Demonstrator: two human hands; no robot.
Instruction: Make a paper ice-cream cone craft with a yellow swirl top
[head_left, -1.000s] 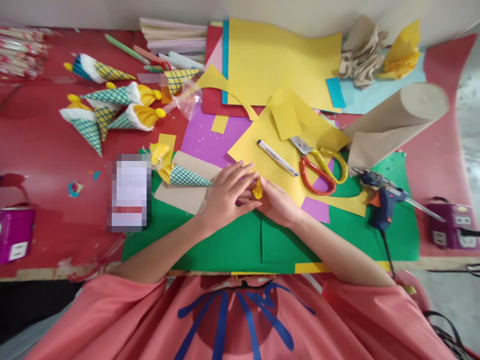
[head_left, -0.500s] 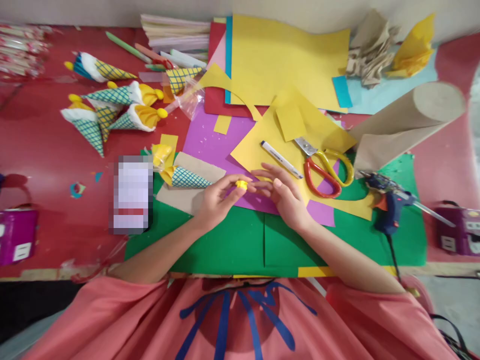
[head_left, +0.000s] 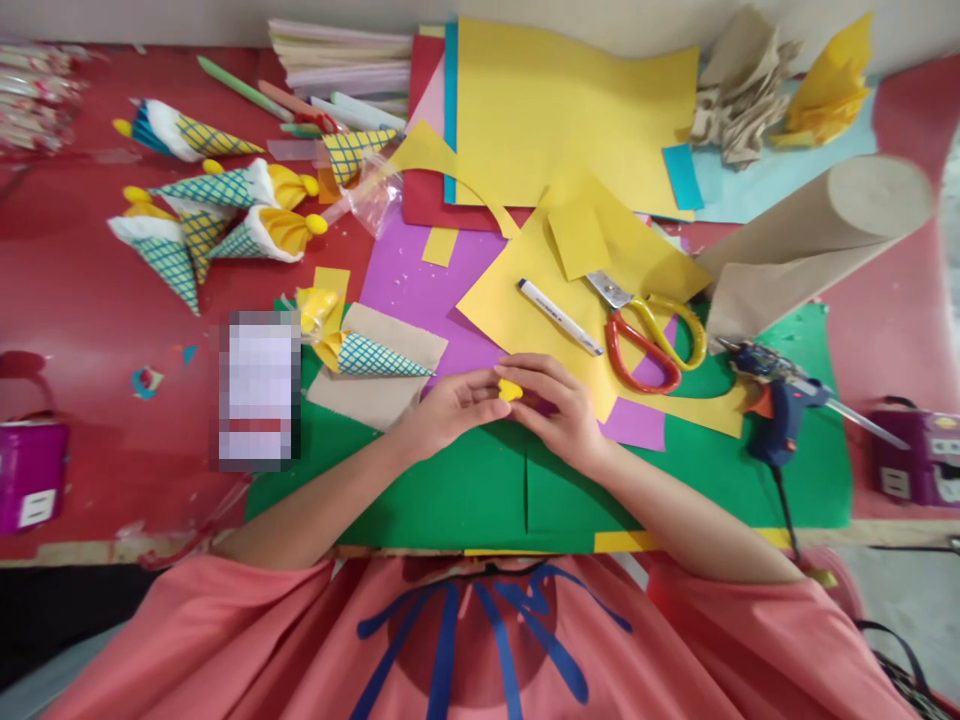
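A small yellow lump of what looks like modelling clay [head_left: 510,390] is between my fingertips. My left hand [head_left: 457,410] pinches it from the left, thumb below and fingers behind. From the right, my right hand [head_left: 564,412] closes its fingertips and thumb around the same lump, so both hands touch. Just left of my hands, a blue-and-white checked paper cone [head_left: 379,358] with a yellow paper mouth lies on a brown paper piece [head_left: 360,395]. Next to the cone's mouth is a crinkled clear packet with yellow stuff inside [head_left: 319,308].
Scissors [head_left: 645,340] and a marker [head_left: 559,317] lie on yellow paper beyond my right hand. A glue gun [head_left: 784,415] and brown paper roll [head_left: 817,240] are at the right. Several finished cones [head_left: 244,190] lie far left, near a blurred-out rectangular object [head_left: 259,390].
My right hand has moved left and closed its fingertips on the yellow lump. The lump and my left hand have shifted slightly right and down, and the lump looks smoother.
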